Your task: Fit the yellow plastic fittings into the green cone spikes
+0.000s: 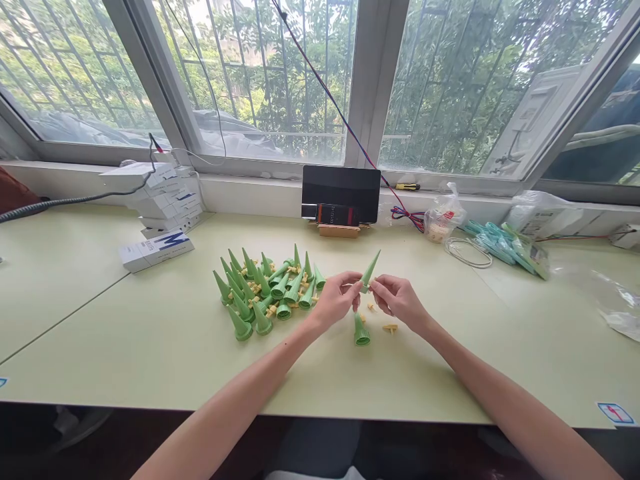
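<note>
My left hand (340,297) is closed around the base of a green plastic cone spike (371,268), which points up and leans right. Right beside that base, the fingers of my right hand (397,300) are pinched together; what sits between them is too small to make out. Below the hands, another green cone (362,332) lies on the table with its ribbed open end toward me. Small yellow plastic pieces lie near it, among them a T-shaped piece (391,328) and a smaller piece (371,307) under my right fingers.
Left of my hands is a heap of green cones (261,325) mixed with yellow pieces. A tablet (343,183) and a phone (337,215) stand at the back. White boxes (157,252) are at left; teal bundles (493,241) and plastic bags (443,217) at right.
</note>
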Motion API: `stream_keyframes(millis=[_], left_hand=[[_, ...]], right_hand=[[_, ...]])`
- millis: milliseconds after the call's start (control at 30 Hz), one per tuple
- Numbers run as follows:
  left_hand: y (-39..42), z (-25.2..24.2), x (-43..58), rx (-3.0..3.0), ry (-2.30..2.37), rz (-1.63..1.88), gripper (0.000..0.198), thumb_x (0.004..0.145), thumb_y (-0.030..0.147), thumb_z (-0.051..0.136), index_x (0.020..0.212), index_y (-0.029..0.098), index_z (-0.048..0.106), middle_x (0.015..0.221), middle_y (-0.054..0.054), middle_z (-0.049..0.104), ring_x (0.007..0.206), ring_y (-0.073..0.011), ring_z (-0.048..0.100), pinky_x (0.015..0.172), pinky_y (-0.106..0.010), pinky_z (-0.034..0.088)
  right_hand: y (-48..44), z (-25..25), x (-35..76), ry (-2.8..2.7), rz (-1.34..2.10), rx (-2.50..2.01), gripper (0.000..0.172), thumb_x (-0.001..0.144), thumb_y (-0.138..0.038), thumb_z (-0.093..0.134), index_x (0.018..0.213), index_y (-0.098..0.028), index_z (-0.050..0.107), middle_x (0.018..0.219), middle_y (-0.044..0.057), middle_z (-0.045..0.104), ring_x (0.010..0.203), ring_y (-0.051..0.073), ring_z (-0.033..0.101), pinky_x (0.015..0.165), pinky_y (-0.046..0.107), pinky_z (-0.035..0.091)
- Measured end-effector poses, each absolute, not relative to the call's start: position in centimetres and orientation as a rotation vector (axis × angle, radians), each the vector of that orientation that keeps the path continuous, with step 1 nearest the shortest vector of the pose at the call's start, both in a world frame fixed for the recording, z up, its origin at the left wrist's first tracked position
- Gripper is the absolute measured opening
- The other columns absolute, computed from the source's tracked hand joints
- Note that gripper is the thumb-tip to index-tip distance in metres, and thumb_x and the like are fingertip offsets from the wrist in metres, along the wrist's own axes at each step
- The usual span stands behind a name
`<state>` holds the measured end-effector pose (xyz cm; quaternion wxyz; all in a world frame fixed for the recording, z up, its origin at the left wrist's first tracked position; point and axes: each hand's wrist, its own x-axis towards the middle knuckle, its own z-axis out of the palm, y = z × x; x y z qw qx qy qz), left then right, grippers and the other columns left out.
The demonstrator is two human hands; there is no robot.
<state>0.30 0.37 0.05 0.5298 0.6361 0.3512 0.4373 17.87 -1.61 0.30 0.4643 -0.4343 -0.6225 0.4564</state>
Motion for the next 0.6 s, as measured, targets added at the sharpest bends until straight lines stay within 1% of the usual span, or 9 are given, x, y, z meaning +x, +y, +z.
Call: stream_keyframes(millis=[167,300,400,500,600], left_hand=[[0.2,0.3,0.2,1.571,0.908,0.954,0.041,0.09,0.044,0.052,0.114,0.013,0.064,0.057,0.0,0.058,0.042,-0.0098,0.049,0.046,-0.023,0.042],[-0.1,0.7,0.0,1.672,0.944,0.903,0.041,0.091,0.045,0.049,0.114,0.016,0.066,0.054,0.002,0.054,0.039,-0.0081,0.042,0.042,-0.021,0.036],[-0.2,0.9,0.0,1.77,0.979,0.921,0.039,0.09,0.043,0.051,0.112,0.016,0.068,0.052,0.002,0.052,0.043,-0.0098,0.044,0.045,-0.022,0.037],[-0.1,0.9,0.1,1.841,1.019,0.955,0.039,0.089,0.041,0.051,0.112,0.015,0.068,0.06,-0.001,0.059,0.047,-0.011,0.047,0.047,-0.023,0.039],[0.0,0.7,0.1,1.851,1.099,0.994,0.039,0.09,0.041,0.05,0.115,0.015,0.065,0.079,-0.005,0.068,0.053,-0.0119,0.053,0.053,-0.024,0.043]], right_hand=[[-1.8,-0.1,17.9,-1.721,0.827,-1.125,0.035,0.087,-0.05,0.059,0.071,-0.02,0.051,0.058,-0.003,0.044,0.05,0.011,0.038,0.048,0.026,0.033],[-1.9,-0.1,17.8,-1.828,0.701,-1.15,0.034,0.09,-0.048,0.055,0.071,-0.02,0.051,0.058,-0.003,0.045,0.052,0.011,0.035,0.05,0.026,0.032],[-1.9,-0.1,17.8,-1.841,0.664,-1.162,0.035,0.09,-0.048,0.054,0.069,-0.02,0.05,0.057,-0.003,0.044,0.052,0.011,0.034,0.05,0.026,0.03],[-1.5,-0.1,18.0,-1.784,0.669,-1.208,0.035,0.089,-0.048,0.053,0.068,-0.02,0.052,0.056,-0.003,0.043,0.051,0.011,0.035,0.05,0.026,0.031],[-0.9,-0.5,18.4,-1.726,0.723,-1.302,0.036,0.088,-0.047,0.051,0.066,-0.019,0.055,0.052,-0.003,0.045,0.049,0.012,0.039,0.05,0.027,0.033]])
